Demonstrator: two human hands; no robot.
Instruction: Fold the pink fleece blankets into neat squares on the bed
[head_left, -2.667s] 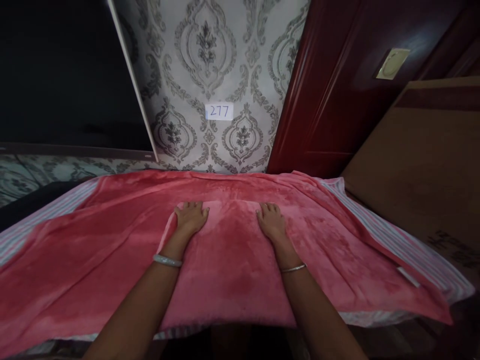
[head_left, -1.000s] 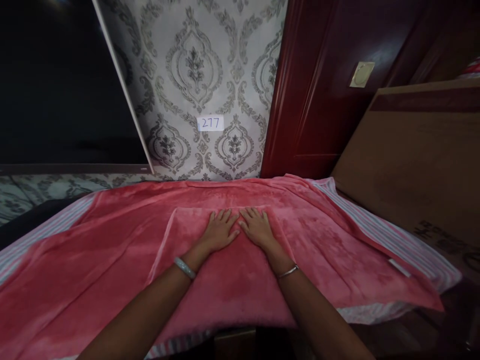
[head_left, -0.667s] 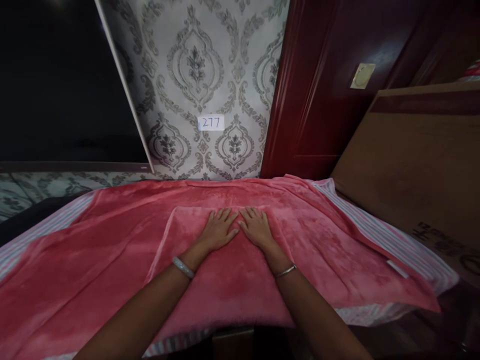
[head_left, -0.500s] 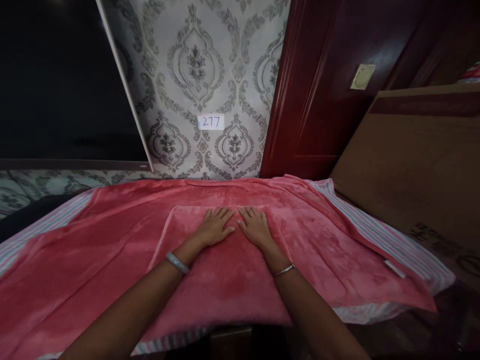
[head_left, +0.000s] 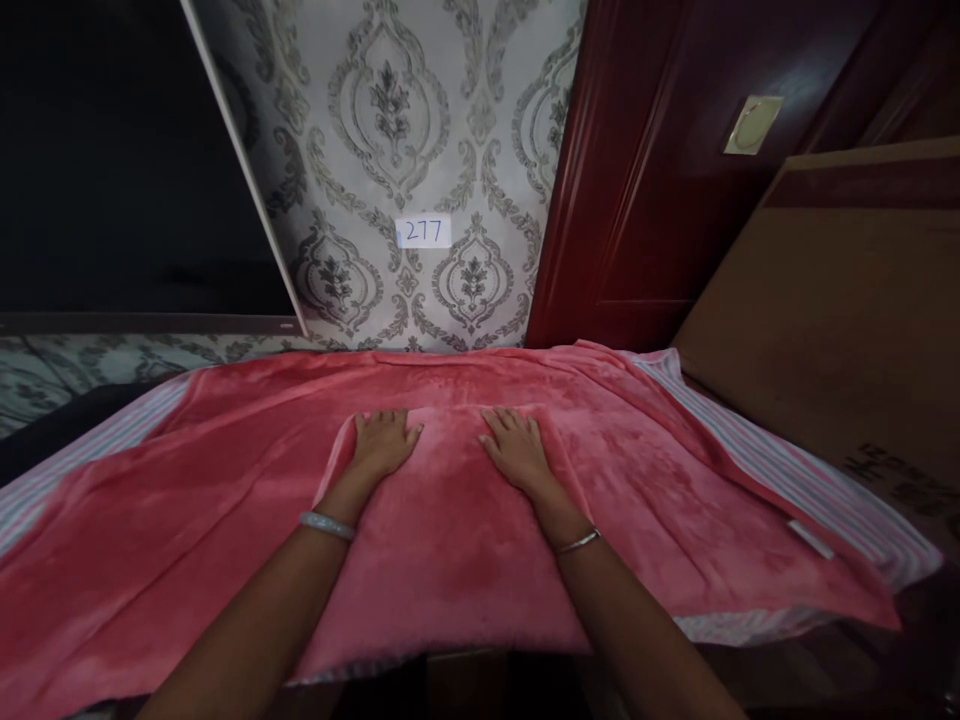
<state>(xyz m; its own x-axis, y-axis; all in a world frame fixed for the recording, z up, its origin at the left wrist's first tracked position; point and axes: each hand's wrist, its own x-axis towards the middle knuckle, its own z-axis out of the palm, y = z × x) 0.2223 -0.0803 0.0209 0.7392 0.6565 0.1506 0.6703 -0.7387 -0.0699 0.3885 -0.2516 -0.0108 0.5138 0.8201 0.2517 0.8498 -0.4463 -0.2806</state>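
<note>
A red fleece blanket (head_left: 187,500) with a striped underside lies spread over a table. A folded-over panel (head_left: 442,540) of it sits in the middle, reaching from the near edge toward the wall. My left hand (head_left: 384,443) rests flat on the panel's far left corner, fingers stretched out. My right hand (head_left: 514,448) lies flat on the panel right of centre, fingers spread. Each wrist wears a bangle. Neither hand holds anything.
Patterned wallpaper with a white label reading 277 (head_left: 424,231) rises behind the table. A dark screen (head_left: 112,160) hangs at the left, a dark red door (head_left: 675,170) at the right. A brown cardboard sheet (head_left: 832,320) leans beside the blanket's right edge.
My hands were together at the panel's middle. The left hand has slid out to the left corner, and the right hand has stayed nearly in place, so the hands are apart.
</note>
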